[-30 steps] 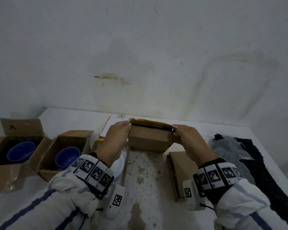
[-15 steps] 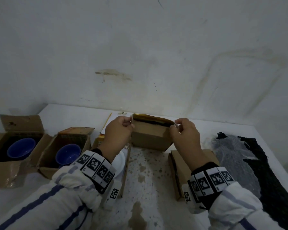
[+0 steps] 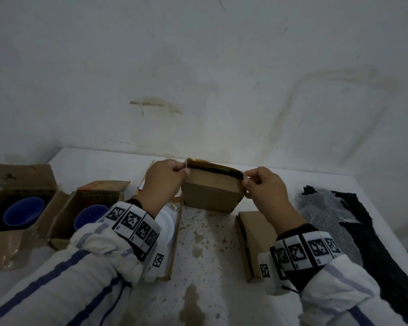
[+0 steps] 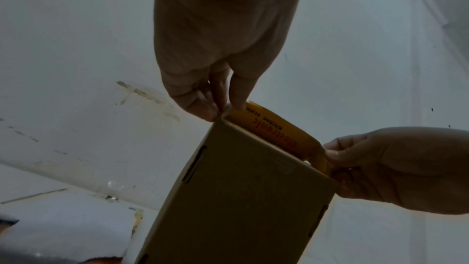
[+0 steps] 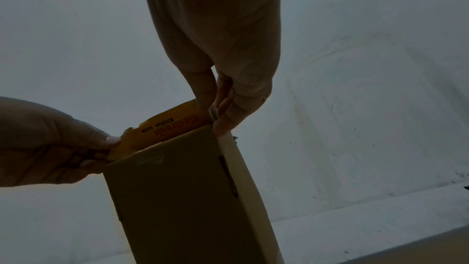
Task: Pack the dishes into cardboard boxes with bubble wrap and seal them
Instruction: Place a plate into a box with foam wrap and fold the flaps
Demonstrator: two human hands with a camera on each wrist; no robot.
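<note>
A small brown cardboard box (image 3: 211,192) stands on the white table (image 3: 99,161) near the wall. Its yellow printed flap (image 3: 213,166) stands up along the far top edge. My left hand (image 3: 183,169) pinches the flap's left corner and my right hand (image 3: 246,178) pinches its right corner. In the left wrist view my left hand (image 4: 223,110) pinches at the corner of the yellow flap (image 4: 275,130) above the box (image 4: 241,188). The right wrist view has my right hand (image 5: 217,113) pinching the yellow flap (image 5: 172,125). The box's inside is hidden.
Two open cardboard boxes, each with a blue bowl (image 3: 23,211) (image 3: 90,215), stand at the left. A white plate (image 3: 167,223) lies under my left wrist. A closed box (image 3: 254,231) lies by my right forearm. Bubble wrap on a dark sheet (image 3: 335,215) covers the right.
Both hands have gone from holding the box's sides to curled pinches on the flap's two top corners. The box has stayed in place.
</note>
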